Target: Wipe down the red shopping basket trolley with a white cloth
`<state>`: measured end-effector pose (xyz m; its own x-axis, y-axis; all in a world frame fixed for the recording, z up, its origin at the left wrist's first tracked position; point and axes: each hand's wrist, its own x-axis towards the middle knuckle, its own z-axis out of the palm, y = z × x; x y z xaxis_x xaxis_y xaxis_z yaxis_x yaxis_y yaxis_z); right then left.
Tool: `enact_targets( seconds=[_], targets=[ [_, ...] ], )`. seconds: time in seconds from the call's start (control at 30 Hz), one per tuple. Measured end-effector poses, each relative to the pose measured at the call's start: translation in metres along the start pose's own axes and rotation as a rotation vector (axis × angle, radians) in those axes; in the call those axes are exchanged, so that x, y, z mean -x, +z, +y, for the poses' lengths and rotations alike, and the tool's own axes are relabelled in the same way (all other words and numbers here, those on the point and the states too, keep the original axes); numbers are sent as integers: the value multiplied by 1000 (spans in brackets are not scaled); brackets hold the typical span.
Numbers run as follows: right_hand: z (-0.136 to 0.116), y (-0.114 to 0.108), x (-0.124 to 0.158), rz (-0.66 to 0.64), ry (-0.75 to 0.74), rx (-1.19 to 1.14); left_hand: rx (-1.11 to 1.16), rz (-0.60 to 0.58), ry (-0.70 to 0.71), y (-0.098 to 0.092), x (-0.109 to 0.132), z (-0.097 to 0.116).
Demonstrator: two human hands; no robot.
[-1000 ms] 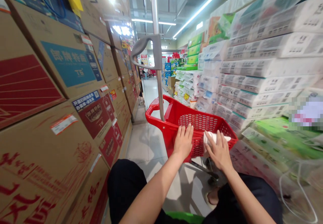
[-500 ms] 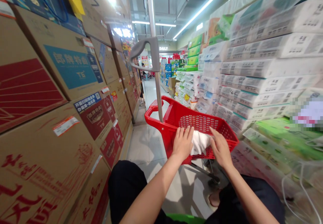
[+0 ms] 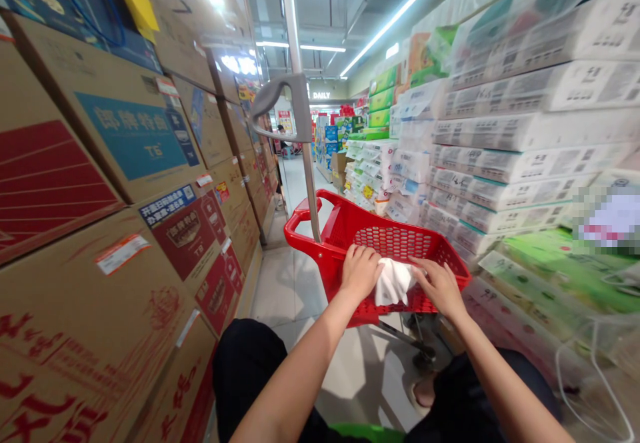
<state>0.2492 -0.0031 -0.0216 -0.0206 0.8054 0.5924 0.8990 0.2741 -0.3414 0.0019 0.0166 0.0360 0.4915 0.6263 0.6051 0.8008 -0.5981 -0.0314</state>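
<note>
A red shopping cart basket point(image 3: 400, 235) with perforated walls stands in front of my knees. A crumpled white cloth point(image 3: 393, 283) hangs over its near rim, between my hands. My left hand point(image 3: 361, 271) is closed over the rim at the cloth's left side, fingers bent over the edge. On the other side, my right hand point(image 3: 440, 288) has its thumb and index finger at the cloth's upper right edge, its other fingers lying over the rim. The hold of its fingertips is partly hidden. A grey handle point(image 3: 300, 106) on a metal pole rises from the basket's left end.
Stacked cardboard boxes point(image 3: 165, 316) wall in the left side. Packs of tissue paper point(image 3: 510, 130) pile high on the right, with green packs point(image 3: 545, 270) lower down. Tiled floor point(image 3: 280, 283) runs along the aisle. Cart wheels point(image 3: 425, 356) sit below the basket, near a foot.
My right hand has turned slightly, its fingers lying more over the rim. The cloth has shifted and bunched differently between my hands. My left hand stays on the rim.
</note>
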Motion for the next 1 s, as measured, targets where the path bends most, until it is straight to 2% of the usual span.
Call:
enact_targets(
  seconds=[0.2, 0.33, 0.43, 0.53, 0.7, 0.8, 0.9, 1.0],
  targets=[
    [1, 2, -4, -29, -21, -142, 65, -35, -5, 1, 0, -2],
    [3, 0, -3, -17, 32, -222, 140, -36, 2, -4, 0, -3],
    [-2, -6, -4, 17, 101, -281, 261, 10, 6, -8, 0, -2],
    [-14, -16, -7, 57, 119, -366, 391, 52, -20, -10, -3, -1],
    [-41, -35, -17, 35, 147, -529, 555, 92, -191, -14, -12, 1],
    [-59, -43, -21, 44, 135, -600, 602, 158, -226, -21, -18, 4],
    [-74, -49, -23, -66, 148, -582, 622, 197, -194, -31, -22, 7],
    [-77, -55, -25, -143, 202, -696, 627, 230, -149, -42, -23, 6]
  ],
)
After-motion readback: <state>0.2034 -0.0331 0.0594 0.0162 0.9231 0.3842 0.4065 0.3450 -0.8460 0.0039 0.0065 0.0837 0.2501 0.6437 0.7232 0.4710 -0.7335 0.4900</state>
